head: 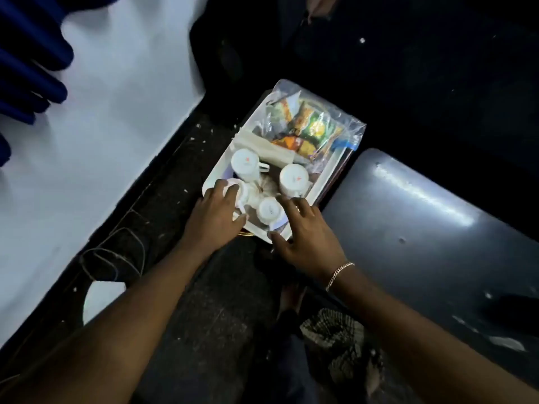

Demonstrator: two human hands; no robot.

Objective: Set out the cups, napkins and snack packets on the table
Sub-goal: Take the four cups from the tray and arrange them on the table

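Note:
A white tray (322, 182) sits low on the dark floor between a white table and a grey seat. On it stand several upturned white cups: one at the far left (244, 163), one at the right (293, 177), one near me (269, 210). My left hand (215, 220) rests over another cup (233, 186) at the tray's near left corner, fingers curled around it. My right hand (306, 237) has its fingers spread at the tray's near right edge, touching the rim. A clear bag of colourful snack packets (309, 126) lies on the far half, with beige napkins (271, 148) beside it.
The white table top (116, 112) runs along the left. Blue cloth folds (26, 68) hang at the far left. A grey seat (423, 228) is at the right. Thin cords (116, 255) lie on the dark floor strip by the table edge.

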